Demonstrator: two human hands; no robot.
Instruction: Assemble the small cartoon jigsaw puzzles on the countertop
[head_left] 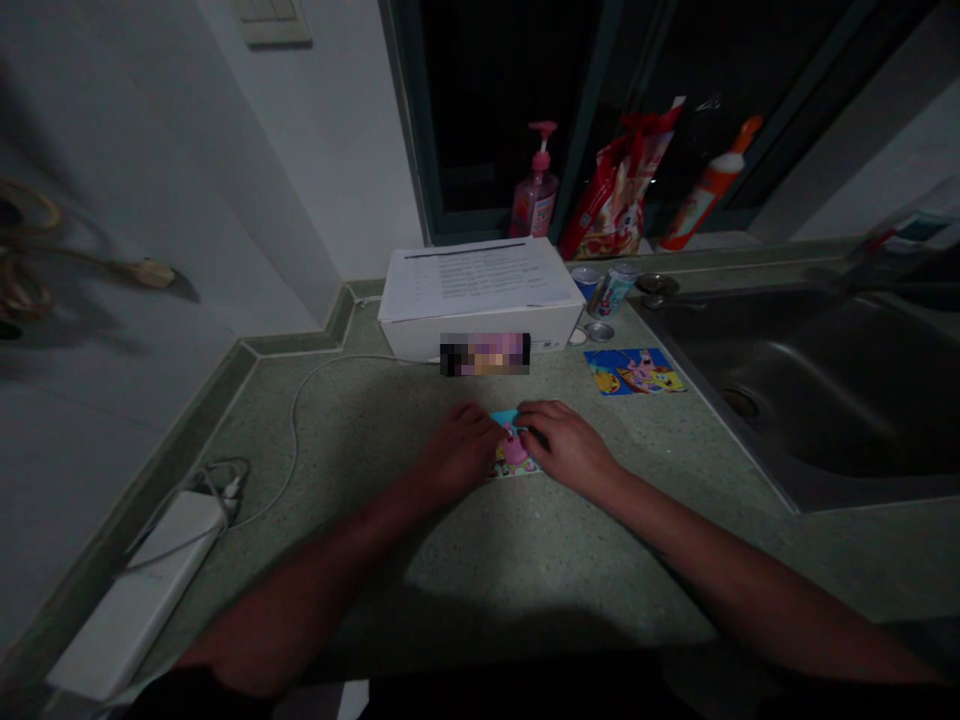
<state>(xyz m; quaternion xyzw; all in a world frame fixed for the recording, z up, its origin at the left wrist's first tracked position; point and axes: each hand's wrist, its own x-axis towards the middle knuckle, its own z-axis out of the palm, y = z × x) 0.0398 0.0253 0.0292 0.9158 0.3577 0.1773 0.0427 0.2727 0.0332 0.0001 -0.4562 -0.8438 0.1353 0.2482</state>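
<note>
Pinching a colourful card [514, 452] mid-countertop [420, 560], left hand [459, 452] and right hand [568, 447] seem mid-fold; matching its edges next needs care.

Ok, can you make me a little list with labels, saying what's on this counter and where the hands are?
Hands: left hand and right hand both touch the small cartoon card, one on each side
Grip: too dark to tell
Other card: second cartoon card lies flat on the counter, beside the sink
Behind the hands: white box with a printed sheet on top
Window sill: pink pump bottle, red bag, orange-capped bottle
Left side: white power bank with a cable
</note>
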